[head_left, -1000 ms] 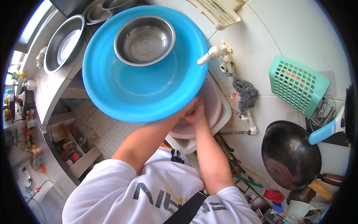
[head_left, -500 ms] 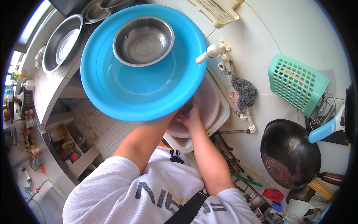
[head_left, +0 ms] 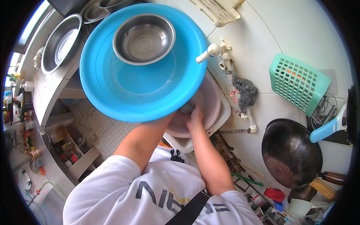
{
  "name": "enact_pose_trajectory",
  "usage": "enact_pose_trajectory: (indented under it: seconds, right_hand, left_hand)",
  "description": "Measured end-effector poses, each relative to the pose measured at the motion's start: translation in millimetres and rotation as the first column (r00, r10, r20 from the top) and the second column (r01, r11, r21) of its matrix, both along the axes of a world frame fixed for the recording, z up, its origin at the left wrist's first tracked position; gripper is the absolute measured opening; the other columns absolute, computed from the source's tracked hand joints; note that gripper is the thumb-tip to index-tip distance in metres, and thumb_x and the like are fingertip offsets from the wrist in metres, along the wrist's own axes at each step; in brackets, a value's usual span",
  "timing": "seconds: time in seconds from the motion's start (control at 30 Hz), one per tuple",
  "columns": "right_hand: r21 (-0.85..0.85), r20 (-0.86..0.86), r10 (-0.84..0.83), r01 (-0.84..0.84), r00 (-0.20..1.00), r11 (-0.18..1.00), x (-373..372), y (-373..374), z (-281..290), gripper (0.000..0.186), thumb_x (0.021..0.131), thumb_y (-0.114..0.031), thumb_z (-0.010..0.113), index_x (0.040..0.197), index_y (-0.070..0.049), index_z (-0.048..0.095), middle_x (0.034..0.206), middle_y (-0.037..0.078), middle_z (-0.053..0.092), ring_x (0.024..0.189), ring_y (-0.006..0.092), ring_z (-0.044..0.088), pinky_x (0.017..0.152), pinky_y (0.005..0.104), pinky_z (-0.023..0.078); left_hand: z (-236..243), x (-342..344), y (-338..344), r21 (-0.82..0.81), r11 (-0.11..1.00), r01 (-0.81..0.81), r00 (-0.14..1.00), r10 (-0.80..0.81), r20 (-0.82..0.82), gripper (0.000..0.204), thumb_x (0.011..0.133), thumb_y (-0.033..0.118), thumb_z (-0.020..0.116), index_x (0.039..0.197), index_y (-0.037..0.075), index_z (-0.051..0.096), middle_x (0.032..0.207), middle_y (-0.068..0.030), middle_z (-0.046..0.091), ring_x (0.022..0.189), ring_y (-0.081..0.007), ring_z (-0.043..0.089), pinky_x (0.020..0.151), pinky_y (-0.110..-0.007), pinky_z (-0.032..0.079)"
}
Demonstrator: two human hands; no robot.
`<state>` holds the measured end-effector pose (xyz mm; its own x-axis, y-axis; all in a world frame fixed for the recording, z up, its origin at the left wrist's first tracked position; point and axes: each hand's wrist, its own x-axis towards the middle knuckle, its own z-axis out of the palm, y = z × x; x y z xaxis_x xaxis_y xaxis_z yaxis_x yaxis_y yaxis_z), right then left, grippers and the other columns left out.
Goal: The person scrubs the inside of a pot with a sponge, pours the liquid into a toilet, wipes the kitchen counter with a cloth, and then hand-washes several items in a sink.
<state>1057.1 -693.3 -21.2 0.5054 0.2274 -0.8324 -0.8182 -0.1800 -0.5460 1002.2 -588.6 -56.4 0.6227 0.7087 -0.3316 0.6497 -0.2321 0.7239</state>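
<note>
Both forearms reach into a pale pink basin (head_left: 210, 98) that stands in a white sink (head_left: 225, 111). My right hand (head_left: 194, 117) is inside it, its fingers curled against a dark grey thing (head_left: 187, 107) whose kind I cannot make out. My left hand (head_left: 180, 117) is beside it, low in the pink basin, its fingers mostly hidden. The rim of a large blue basin (head_left: 108, 111) overhangs the left wrist and covers part of the pink basin. Inside the blue basin sits a round steel bowl (head_left: 144, 42), toward its far side.
A white tap (head_left: 208, 53) juts from the tiled wall beside the blue basin, with a grey scouring mesh (head_left: 244, 90) hanging below. To the right hang a green plastic basket (head_left: 298, 80) and a black wok (head_left: 290, 150). Another steel basin (head_left: 63, 44) rests on the left counter.
My hands have shifted slightly inside the pink basin, and the dark grey thing beside the right fingers shows more. The blue basin and steel bowl appear a touch higher in view.
</note>
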Motion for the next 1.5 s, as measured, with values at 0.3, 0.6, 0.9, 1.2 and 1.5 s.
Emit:
enact_pose_trajectory:
  seconds: [0.3, 0.6, 0.9, 1.2, 1.5]
  right_hand:
    - [0.381, -0.225, 0.108, -0.015, 0.968, 0.925, 70, -12, -11, 0.061, 0.115, -0.067, 0.041, 0.134, -0.019, 0.074, 0.134, 0.009, 0.077, 0.127, 0.0365, 0.073, 0.105, 0.0543, 0.062]
    - [-0.107, 0.307, 0.142, -0.114, 0.941, 0.988, 24, -11, -14, 0.043, 0.113, -0.026, 0.065, 0.152, -0.009, 0.063, 0.146, 0.021, 0.07, 0.136, 0.0348, 0.069, 0.104, 0.0507, 0.064]
    - [0.401, -0.441, -0.029, 0.226, 0.897, 0.888, 53, -16, -37, 0.073, 0.114, -0.067, 0.042, 0.159, -0.013, 0.06, 0.16, 0.016, 0.063, 0.146, 0.0421, 0.063, 0.117, 0.0667, 0.055]
    - [-0.049, 0.255, 0.146, -0.139, 0.956, 0.989, 38, -12, -20, 0.052, 0.114, -0.056, 0.057, 0.131, -0.01, 0.072, 0.119, 0.012, 0.074, 0.118, 0.0347, 0.071, 0.102, 0.0538, 0.062]
    - [0.41, -0.354, 0.057, 0.1, 0.934, 0.907, 50, -12, -43, 0.055, 0.113, -0.059, 0.054, 0.133, -0.01, 0.073, 0.124, 0.007, 0.079, 0.112, 0.0353, 0.076, 0.092, 0.0531, 0.063]
  left_hand:
    - [25, 25, -20, -0.003, 0.997, 0.072, 0.996, -0.072, 0.057, 0.05, 0.111, 0.047, 0.067, 0.137, 0.007, 0.08, 0.123, -0.0272, 0.079, 0.116, -0.042, 0.075, 0.104, -0.053, 0.058]
    - [10, 13, -8, -0.014, 0.999, 0.043, 0.999, -0.042, 0.032, 0.05, 0.111, 0.047, 0.068, 0.138, 0.007, 0.079, 0.124, -0.0272, 0.079, 0.116, -0.042, 0.075, 0.104, -0.054, 0.058]
    - [26, 32, -19, -0.018, 0.994, 0.106, 0.99, -0.104, 0.091, 0.05, 0.111, 0.046, 0.068, 0.138, 0.007, 0.079, 0.125, -0.0272, 0.079, 0.116, -0.0421, 0.075, 0.104, -0.054, 0.058]
    - [7, -1, -5, -0.01, 1.0, 0.017, 0.999, -0.017, 0.029, 0.05, 0.111, 0.046, 0.068, 0.139, 0.007, 0.079, 0.126, -0.0272, 0.078, 0.115, -0.0422, 0.075, 0.103, -0.054, 0.058]
    - [20, 20, -14, -0.005, 0.998, 0.068, 0.995, -0.067, 0.067, 0.05, 0.111, 0.046, 0.068, 0.139, 0.007, 0.079, 0.126, -0.0272, 0.078, 0.115, -0.0423, 0.075, 0.103, -0.054, 0.058]
